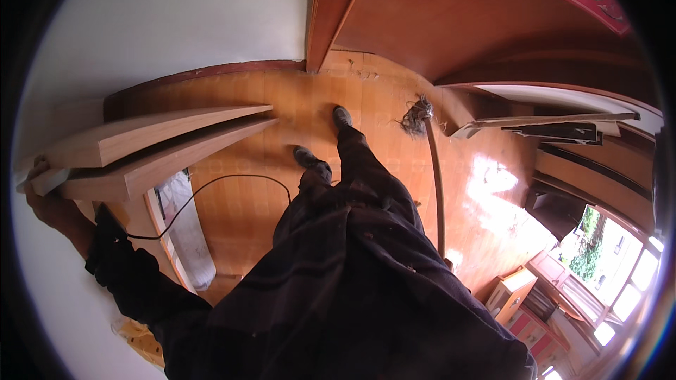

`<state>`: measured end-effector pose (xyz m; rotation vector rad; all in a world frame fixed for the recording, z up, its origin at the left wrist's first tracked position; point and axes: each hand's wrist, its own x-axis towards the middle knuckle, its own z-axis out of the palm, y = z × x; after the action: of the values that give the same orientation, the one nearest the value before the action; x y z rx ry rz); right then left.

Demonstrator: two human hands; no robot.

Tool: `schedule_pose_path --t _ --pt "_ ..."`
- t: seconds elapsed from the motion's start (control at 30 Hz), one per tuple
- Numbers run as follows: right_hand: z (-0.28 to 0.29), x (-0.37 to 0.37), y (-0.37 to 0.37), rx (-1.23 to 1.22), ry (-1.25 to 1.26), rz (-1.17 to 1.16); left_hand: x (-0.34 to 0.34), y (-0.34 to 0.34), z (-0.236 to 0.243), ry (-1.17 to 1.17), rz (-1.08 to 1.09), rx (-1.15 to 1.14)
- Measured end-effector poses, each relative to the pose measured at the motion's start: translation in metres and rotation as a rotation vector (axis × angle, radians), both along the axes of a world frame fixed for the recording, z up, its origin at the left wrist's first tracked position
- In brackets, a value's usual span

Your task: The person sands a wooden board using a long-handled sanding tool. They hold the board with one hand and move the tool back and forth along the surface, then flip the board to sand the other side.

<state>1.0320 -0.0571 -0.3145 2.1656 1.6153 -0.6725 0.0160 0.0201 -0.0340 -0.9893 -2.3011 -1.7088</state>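
At the far left my left hand is closed round a pale block-like end piece, beside two long light-wood panels. The panels stand close together, one in front of the other. Whether the end piece belongs to them, I cannot tell. On my right, a mop slants with its wooden handle toward me and its grey stringy head on the floor. Just a bit of my right hand shows past my dark jacket, at the near end of the handle, closed round it.
A black cable loops between the left panels and my legs. Boards lean at the right by a reddish-brown wooden door or panel. Sunlight falls on the wood floor. A small cabinet stands near a window.
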Motion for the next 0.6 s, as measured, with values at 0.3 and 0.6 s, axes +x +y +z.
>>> schedule_pose_path --t 0.3,0.6 --pt "0.026 -0.034 0.023 -0.011 -0.027 0.084 0.008 0.004 -0.001 0.116 0.022 -0.067" --pt "0.053 -0.035 0.053 -0.084 -0.084 0.075 0.041 0.027 0.006 -0.039 0.136 0.076"
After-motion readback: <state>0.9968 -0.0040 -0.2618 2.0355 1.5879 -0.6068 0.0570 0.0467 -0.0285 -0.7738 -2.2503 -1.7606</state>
